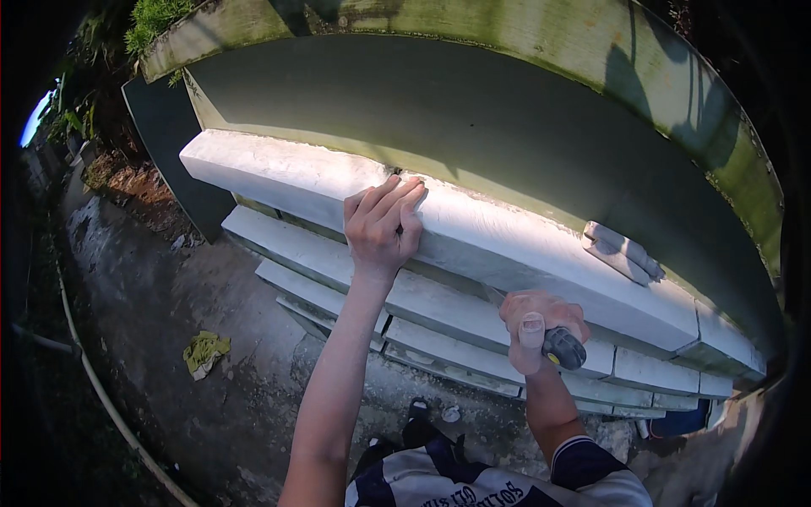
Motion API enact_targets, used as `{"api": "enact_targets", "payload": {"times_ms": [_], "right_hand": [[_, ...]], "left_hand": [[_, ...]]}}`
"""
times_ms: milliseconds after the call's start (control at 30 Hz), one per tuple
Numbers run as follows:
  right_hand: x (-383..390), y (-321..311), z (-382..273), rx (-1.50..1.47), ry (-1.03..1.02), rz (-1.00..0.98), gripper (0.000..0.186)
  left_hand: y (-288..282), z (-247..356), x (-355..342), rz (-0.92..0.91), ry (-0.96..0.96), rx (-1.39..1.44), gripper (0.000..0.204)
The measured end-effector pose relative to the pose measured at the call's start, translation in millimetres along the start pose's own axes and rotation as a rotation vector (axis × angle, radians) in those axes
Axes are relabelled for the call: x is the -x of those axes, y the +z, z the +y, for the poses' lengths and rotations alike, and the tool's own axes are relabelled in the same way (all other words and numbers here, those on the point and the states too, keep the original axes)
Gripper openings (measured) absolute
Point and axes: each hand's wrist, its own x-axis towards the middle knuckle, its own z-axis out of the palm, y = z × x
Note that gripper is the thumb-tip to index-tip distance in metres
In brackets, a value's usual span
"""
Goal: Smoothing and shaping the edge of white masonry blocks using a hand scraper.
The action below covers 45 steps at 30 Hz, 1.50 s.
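Note:
My left hand (pixel 383 223) rests on the top edge of a white, dusty ledge (pixel 279 173), its fingers bent over the top and holding nothing. Lower and to the right, my right hand (pixel 541 325) is closed round a dark tool handle (pixel 563 346) with a yellow detail. The tool's thin blade (pixel 495 296) points up-left toward the ledge's underside and is partly hidden. A grey, folded or curved piece (pixel 621 252) lies on the ledge to the right of my left hand.
More white slabs (pixel 439 346) are stepped below. A green-stained curved wall (pixel 507 55) arches behind. On the concrete ground (pixel 194 296) are a yellow-green cloth (pixel 204 353) and, at left, a long pale pipe (pixel 114 414). My feet (pixel 418 410) show below.

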Motion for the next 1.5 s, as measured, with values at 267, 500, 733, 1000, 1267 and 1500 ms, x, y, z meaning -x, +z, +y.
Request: {"api": "enact_targets", "payload": {"times_ms": [267,500,733,1000,1267,1500], "right_hand": [[-7,-5,-21,0.043,-0.014,0.102,0.034],[-12,-4,-26,-0.031,-0.023,0.087,0.035],[-15,-9,-25,-0.031,-0.001,0.037,0.034],[-4,-4,-11,-0.009,0.061,0.034,0.038],[0,-3,-6,0.045,0.086,-0.007,0.036],[0,1,-14,-0.063,0.106,-0.030,0.036]], "left_hand": [[5,-3,2,0.016,0.019,0.002,0.025],[3,-5,1,0.024,0.029,0.012,0.025],[3,-2,4,0.025,0.027,-0.012,0.025],[8,-1,0,0.049,0.027,0.005,0.027],[5,-2,-1,0.047,0.029,-0.020,0.034],[6,-4,3,0.053,0.031,-0.007,0.027]]}}
